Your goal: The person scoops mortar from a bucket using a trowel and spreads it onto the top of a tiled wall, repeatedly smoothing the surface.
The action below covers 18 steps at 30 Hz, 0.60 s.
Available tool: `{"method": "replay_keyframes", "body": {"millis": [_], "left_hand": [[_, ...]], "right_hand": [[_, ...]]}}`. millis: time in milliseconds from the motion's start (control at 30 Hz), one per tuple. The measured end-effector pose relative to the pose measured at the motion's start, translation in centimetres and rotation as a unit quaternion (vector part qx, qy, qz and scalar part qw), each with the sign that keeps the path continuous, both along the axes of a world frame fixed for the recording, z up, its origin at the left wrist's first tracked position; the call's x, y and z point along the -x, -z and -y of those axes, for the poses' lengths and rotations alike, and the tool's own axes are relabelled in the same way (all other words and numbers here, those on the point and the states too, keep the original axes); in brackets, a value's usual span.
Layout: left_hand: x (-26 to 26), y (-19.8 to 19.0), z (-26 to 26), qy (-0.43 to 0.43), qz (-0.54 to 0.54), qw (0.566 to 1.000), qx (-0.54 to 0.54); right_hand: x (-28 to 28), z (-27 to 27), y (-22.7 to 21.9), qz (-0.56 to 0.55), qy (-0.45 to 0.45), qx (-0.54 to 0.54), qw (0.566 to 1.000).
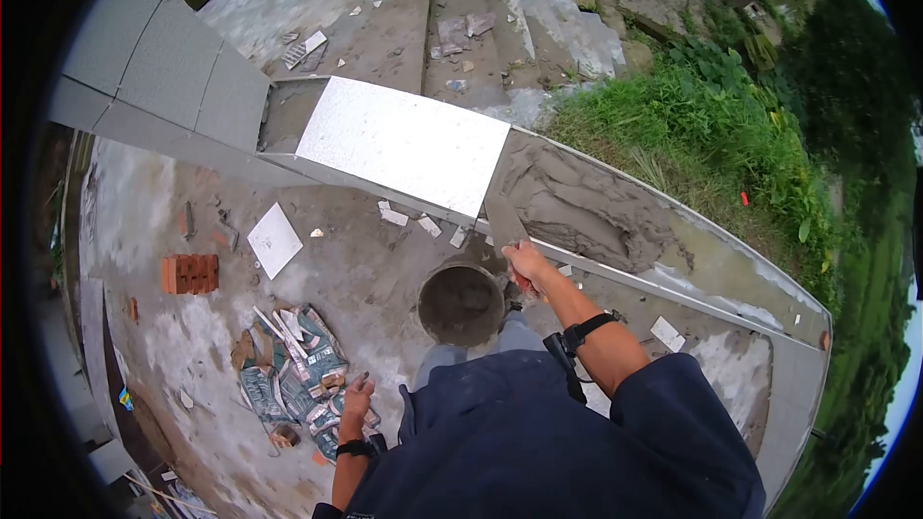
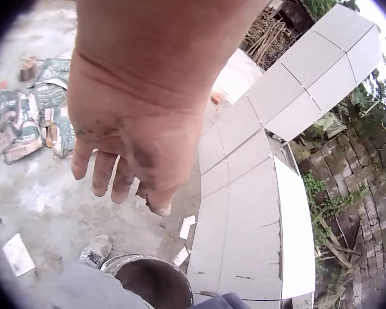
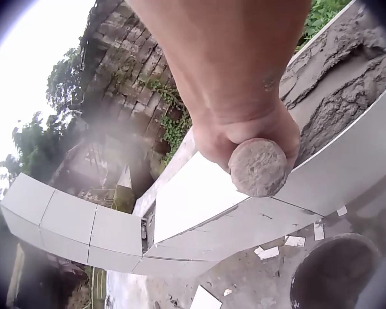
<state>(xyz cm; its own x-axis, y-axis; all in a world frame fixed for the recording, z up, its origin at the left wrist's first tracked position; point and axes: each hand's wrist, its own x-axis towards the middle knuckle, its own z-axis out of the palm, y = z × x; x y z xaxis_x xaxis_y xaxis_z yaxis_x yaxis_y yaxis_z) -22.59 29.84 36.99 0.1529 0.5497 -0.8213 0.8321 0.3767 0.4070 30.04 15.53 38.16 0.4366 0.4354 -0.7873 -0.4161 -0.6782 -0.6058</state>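
My right hand grips a trowel by its handle, whose round, mortar-caked end faces the right wrist camera. The trowel's grey blade lies over the wall top, at the seam where a white tile meets a bed of wet mortar. Wavy ridges run across this mortar. Below the hand stands a round bucket with grey mortar inside. My left hand hangs at my side, fingers loosely bent and smudged; in the left wrist view the palm holds nothing.
A loose white tile and a stack of red bricks lie on the concrete floor. Crumpled green bags spread left of me. Tile scraps lie along the wall's foot. Grass and steps lie beyond it.
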Motion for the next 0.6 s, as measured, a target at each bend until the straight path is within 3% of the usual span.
{"method": "replay_keyframes", "body": {"millis": [133, 233, 300, 433, 500, 600], "left_hand": [[0.7, 1.9, -1.9, 0.01, 0.033, 0.999, -0.032], [-0.6, 0.0, -2.3, 0.013, 0.024, 0.999, -0.037], [0.2, 0.3, -2.6, 0.023, 0.041, 0.998, -0.045], [0.3, -1.1, -2.2, 0.025, 0.03, 0.998, -0.043], [-0.5, -2.9, -1.6, 0.014, 0.006, 0.999, -0.048], [1.7, -1.7, -1.4, 0.039, 0.006, 0.996, -0.076]], "right_hand": [[-1.4, 1.1, 0.0, -0.013, 0.012, -0.011, 1.0], [-4.8, 0.2, -0.6, 0.024, 0.034, -0.017, 0.999], [-7.2, -1.0, -0.4, 0.01, 0.119, -0.053, 0.991], [-8.3, -1.7, 1.4, -0.056, 0.159, -0.057, 0.984], [-5.3, -0.1, 0.9, -0.109, 0.047, -0.022, 0.993], [-2.2, 3.1, 0.9, -0.104, 0.047, -0.038, 0.993]]}}
